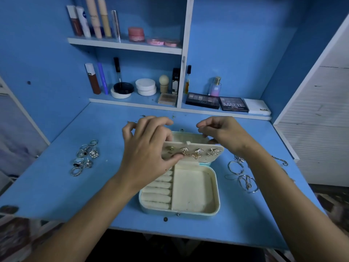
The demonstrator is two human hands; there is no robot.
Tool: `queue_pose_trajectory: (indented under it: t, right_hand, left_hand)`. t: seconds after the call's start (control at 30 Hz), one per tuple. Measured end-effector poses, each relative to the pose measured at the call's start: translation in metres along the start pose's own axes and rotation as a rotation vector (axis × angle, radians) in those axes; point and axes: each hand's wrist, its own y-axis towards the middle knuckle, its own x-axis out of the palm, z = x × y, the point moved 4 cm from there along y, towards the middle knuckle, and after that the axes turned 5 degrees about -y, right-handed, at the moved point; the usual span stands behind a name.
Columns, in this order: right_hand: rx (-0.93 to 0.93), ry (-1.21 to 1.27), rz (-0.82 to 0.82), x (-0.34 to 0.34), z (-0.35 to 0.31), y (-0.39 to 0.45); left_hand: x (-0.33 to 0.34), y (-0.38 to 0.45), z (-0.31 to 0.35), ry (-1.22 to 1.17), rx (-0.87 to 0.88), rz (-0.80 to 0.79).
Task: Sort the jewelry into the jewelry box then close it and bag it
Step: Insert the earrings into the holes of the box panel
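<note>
The left hand (145,148) pinches the earring panel (192,153), hiding its left end. The right hand (221,132) has curled fingers at the panel's far edge; its grip is unclear. Beneath lies the open jewelry box (215,188). Rings (85,157) sit at nine o'clock, bangles (241,176) at three, chains tangled uncountably.

Both forearms were bare to the frame's edge, and the left hand (146,148) and right hand (223,132) wore no rings.
</note>
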Motion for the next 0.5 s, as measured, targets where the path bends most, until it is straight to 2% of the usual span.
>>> queue_pose_trajectory:
  t: [0.1, 0.33, 0.5]
  right_hand:
    - [-0.013, 0.004, -0.042, 0.004, 0.002, -0.005]
    - [-0.042, 0.005, -0.092, 0.009, 0.004, -0.008]
    - [-0.035, -0.017, -0.137, 0.013, 0.005, -0.009]
  left_hand:
    - [-0.003, -0.006, 0.005, 0.065, 0.069, 0.054]
    - [-0.006, -0.018, 0.011, 0.051, 0.193, 0.161]
    - [-0.003, -0.024, 0.012, 0.037, 0.225, 0.139]
